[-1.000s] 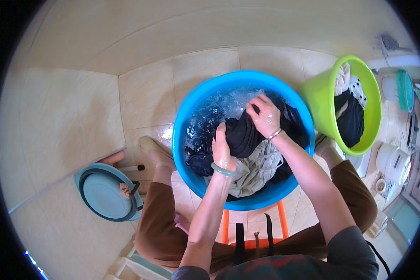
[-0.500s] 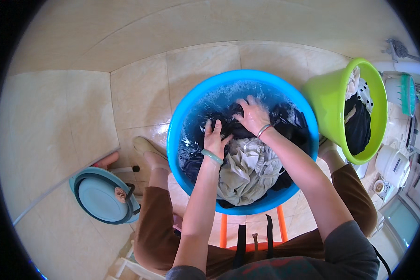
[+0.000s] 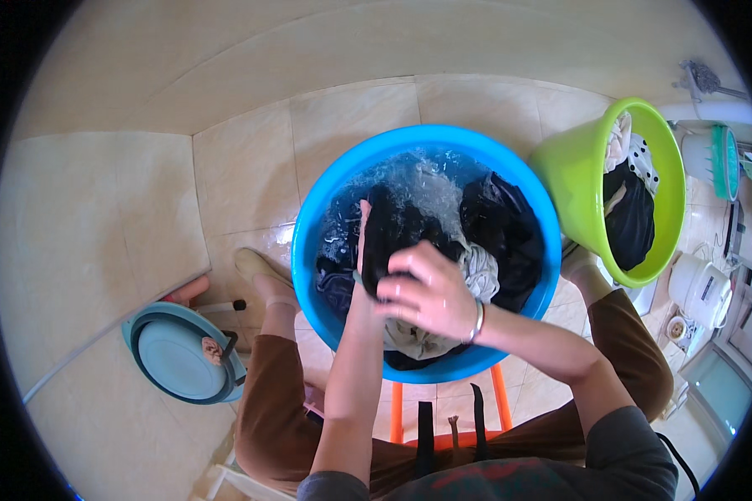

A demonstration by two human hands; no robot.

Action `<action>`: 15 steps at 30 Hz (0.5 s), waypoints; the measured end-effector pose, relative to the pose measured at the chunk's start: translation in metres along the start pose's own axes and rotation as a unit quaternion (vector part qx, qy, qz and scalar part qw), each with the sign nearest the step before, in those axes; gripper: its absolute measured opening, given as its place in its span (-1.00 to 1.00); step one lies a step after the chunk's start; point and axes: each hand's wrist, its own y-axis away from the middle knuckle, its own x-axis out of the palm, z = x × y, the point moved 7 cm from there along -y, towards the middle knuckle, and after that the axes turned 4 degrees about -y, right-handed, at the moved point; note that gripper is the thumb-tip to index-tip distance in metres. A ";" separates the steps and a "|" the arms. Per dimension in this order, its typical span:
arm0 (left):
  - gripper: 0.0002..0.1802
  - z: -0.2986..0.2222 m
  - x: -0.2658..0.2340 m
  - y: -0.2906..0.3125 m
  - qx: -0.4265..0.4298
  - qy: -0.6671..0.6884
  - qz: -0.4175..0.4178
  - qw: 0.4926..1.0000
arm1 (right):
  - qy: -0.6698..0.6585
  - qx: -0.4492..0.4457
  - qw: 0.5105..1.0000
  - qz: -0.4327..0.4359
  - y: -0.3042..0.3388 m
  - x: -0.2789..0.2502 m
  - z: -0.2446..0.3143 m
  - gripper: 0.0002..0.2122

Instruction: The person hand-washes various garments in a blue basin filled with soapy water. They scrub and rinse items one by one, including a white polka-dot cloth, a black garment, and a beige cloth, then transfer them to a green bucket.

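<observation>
A large blue basin point(image 3: 302, 242) holds sudsy water and heaped wet laundry. My right hand point(image 3: 434, 292) is above the basin's middle, its fingers curled round part of a black garment point(image 3: 388, 230) beside my left wrist. The same garment hangs against my left hand point(image 3: 362, 242), whose edge shows along the cloth's left side; its fingers are mostly hidden. A pale grey-beige garment point(image 3: 422, 341) lies below my right hand, partly covered by it. More dark cloth point(image 3: 505, 225) fills the basin's right side, and dark blue cloth point(image 3: 334, 284) lies at its left.
A green bucket point(image 3: 572, 179) with black, pale and polka-dotted clothes stands tilted against the basin's right side. Orange stool legs point(image 3: 397, 413) show below the basin. At the left, light-blue basins point(image 3: 180, 355) lean near the wall. A white lidded container point(image 3: 700, 288) stands far right.
My right hand has come back toward me from the water and now grips black cloth. That cloth is raised over my left hand, which has turned edge-on. The water is splashing.
</observation>
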 end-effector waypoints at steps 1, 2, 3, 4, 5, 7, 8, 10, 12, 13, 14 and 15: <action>-0.47 0.001 0.015 0.010 0.002 -0.004 0.001 1.000 | 0.007 -0.009 1.000 0.020 0.005 -0.003 0.019 -0.77; -0.47 0.005 0.023 0.019 0.010 -0.007 0.007 1.000 | 0.014 -0.017 0.999 0.041 0.011 -0.004 0.033 -0.78; -0.48 0.009 0.030 0.029 0.018 -0.011 0.014 1.000 | 0.063 -0.049 0.996 0.044 0.018 0.000 0.046 -0.81; -0.48 0.012 0.033 0.037 0.026 -0.012 0.019 0.999 | 0.093 -0.066 0.992 0.056 0.023 0.005 0.055 -0.82; -0.49 0.014 0.036 0.042 0.033 -0.013 0.024 0.999 | 0.116 -0.078 0.989 0.057 0.026 0.010 0.057 -0.83; -0.49 0.015 0.040 0.050 0.039 -0.017 0.037 0.998 | 0.131 -0.081 0.987 0.047 0.025 0.011 0.061 -0.84; -0.50 0.016 0.043 0.052 0.038 -0.017 0.042 0.998 | 0.122 -0.070 0.989 0.034 0.022 0.007 0.062 -0.84; -0.51 0.018 0.045 0.054 0.044 -0.024 0.044 0.998 | 0.105 -0.055 0.993 -0.005 0.016 0.004 0.062 -0.85; -0.52 0.018 0.044 0.056 0.056 -0.031 0.044 0.997 | 0.124 -0.050 0.991 -0.027 0.008 0.000 0.065 -0.85; -0.52 0.015 0.041 0.058 0.064 -0.036 0.040 0.996 | 0.119 -0.048 0.991 -0.036 0.003 0.000 0.064 -0.81; -0.52 0.009 0.039 0.058 0.075 -0.043 0.038 0.996 | 0.101 -0.043 0.993 -0.051 -0.002 -0.002 0.062 -0.79; -0.53 0.008 0.034 0.052 0.084 -0.047 0.037 0.995 | 0.091 -0.025 0.994 -0.057 -0.005 -0.003 0.053 -0.79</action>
